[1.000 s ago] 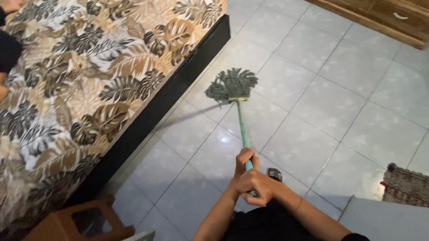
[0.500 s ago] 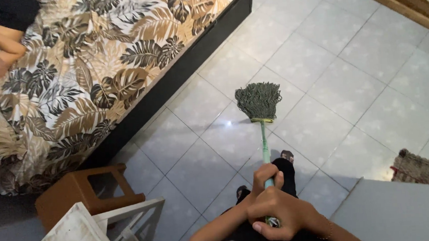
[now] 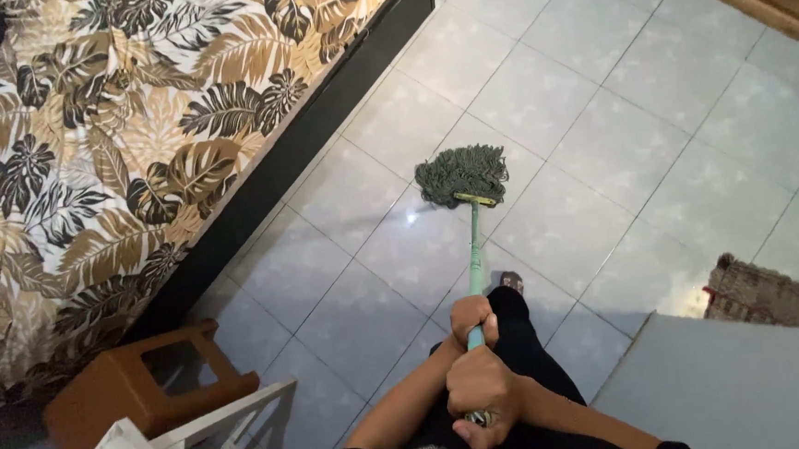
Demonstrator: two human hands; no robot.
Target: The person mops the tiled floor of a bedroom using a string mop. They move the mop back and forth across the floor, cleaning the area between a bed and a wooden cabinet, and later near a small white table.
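- Mopping is under way: the left hand wraps the green mop handle higher up, and the right hand is clenched around its top end.
- The grey string mop head lies splayed on the glossy pale tiled floor, near the bed.
- Judged next: another stroke, needing firm two-handed grip.
- The bed has a leaf-print cover and black base; a brown plastic stool stands beside it.
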